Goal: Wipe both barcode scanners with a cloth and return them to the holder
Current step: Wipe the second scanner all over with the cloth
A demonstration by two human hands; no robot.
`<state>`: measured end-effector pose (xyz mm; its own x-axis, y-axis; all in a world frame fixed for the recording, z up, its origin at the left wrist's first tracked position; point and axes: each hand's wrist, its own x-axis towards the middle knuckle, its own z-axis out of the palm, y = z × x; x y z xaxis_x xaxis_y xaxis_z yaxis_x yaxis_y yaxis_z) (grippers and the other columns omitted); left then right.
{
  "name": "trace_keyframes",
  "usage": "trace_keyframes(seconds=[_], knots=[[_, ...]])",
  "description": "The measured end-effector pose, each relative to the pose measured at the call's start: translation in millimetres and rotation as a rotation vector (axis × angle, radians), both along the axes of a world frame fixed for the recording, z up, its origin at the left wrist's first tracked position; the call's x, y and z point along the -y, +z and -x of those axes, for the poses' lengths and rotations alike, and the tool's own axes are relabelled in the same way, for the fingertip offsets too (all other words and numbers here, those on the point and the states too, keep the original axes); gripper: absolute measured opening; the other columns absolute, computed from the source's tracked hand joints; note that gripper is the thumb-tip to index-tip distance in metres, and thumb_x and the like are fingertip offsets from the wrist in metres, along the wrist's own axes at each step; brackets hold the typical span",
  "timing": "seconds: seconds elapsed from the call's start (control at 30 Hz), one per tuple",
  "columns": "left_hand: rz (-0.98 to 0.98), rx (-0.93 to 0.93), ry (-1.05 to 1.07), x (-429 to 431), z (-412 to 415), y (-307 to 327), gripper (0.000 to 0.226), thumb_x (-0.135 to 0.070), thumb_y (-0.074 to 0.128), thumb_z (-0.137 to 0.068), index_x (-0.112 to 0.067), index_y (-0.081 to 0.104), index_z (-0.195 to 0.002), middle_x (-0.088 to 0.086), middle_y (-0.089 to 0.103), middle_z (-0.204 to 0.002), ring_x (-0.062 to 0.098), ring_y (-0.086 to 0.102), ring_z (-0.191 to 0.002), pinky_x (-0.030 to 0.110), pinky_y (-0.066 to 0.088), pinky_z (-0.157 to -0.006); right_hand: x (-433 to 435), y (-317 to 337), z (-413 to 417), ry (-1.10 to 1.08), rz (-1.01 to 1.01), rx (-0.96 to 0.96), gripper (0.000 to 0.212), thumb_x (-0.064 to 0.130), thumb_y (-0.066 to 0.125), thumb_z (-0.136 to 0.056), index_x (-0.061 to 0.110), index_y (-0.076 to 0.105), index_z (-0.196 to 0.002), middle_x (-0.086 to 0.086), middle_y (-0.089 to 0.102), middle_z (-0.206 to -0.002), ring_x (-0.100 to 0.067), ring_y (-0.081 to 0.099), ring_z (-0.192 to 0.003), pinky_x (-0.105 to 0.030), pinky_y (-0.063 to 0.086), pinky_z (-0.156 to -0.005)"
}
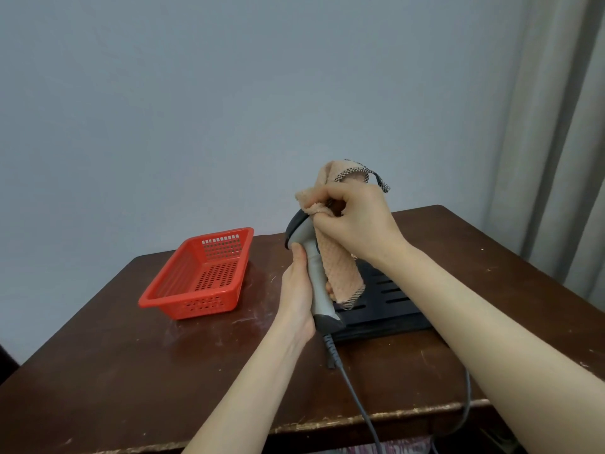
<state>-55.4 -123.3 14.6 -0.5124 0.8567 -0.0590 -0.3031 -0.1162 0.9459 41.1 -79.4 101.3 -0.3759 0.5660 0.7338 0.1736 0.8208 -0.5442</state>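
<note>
Head view: at the near edge of the scuffed brown worktop (131, 371), a grey cable (352, 388) drops from the base of the scanner (314, 267) and runs over the edge. The scanner stands upright above the worktop, held in the air. The left hand (296, 296) is wrapped round its grey handle, thumb up near the dark head. A peach cloth (340, 267) hangs down the scanner's right side; the right hand (357, 221) pinches the cloth's bunched top against the scanner's head. Just behind the scanner, a black slotted tray (386, 303) lies flat. Left of the scanner, a red basket (203, 306) sits apart. Far beyond it, a curtain (556, 142) hangs to the right.
</note>
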Motion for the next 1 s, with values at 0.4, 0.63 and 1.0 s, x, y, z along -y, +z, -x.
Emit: trace_keyframes(seconds=[0.4, 0.63, 1.0], knots=[[-0.001, 0.051, -0.061, 1.8, 4.9, 0.7, 0.059, -0.059, 0.039, -0.092, -0.004, 0.060, -0.101, 0.006, 0.063, -0.067, 0.017, 0.057, -0.050, 0.027, 0.046, -0.046, -2.4, 6.0, 1.9, 0.090, 0.098, -0.066, 0.009, 0.020, 0.065, -0.088, 0.018, 0.074, -0.088, 0.023, 0.061, -0.077, 0.006, 0.059, -0.083, -0.010, 0.044, -0.076], [0.004, 0.087, -0.046, 5.7, 5.1, -0.3, 0.058, -0.059, 0.039, -0.092, -0.004, 0.057, -0.095, 0.007, 0.054, -0.060, 0.016, 0.048, -0.046, 0.025, 0.042, -0.041, -25.4, -1.8, -1.3, -0.103, 0.221, -0.051, 0.009, 0.028, 0.066, -0.086, 0.023, 0.073, -0.090, 0.016, 0.066, -0.079, 0.000, 0.061, -0.078, -0.012, 0.046, -0.069], [0.006, 0.072, -0.023, 2.1, 9.3, 1.1, 0.059, -0.060, 0.038, -0.092, -0.004, 0.057, -0.097, 0.005, 0.059, -0.059, 0.016, 0.052, -0.044, 0.026, 0.046, -0.044, -29.1, -12.6, -4.4, -0.171, 0.213, 0.009, 0.011, 0.025, 0.063, -0.088, 0.016, 0.064, -0.082, 0.016, 0.059, -0.073, -0.013, 0.060, -0.080, -0.024, 0.045, -0.067]])
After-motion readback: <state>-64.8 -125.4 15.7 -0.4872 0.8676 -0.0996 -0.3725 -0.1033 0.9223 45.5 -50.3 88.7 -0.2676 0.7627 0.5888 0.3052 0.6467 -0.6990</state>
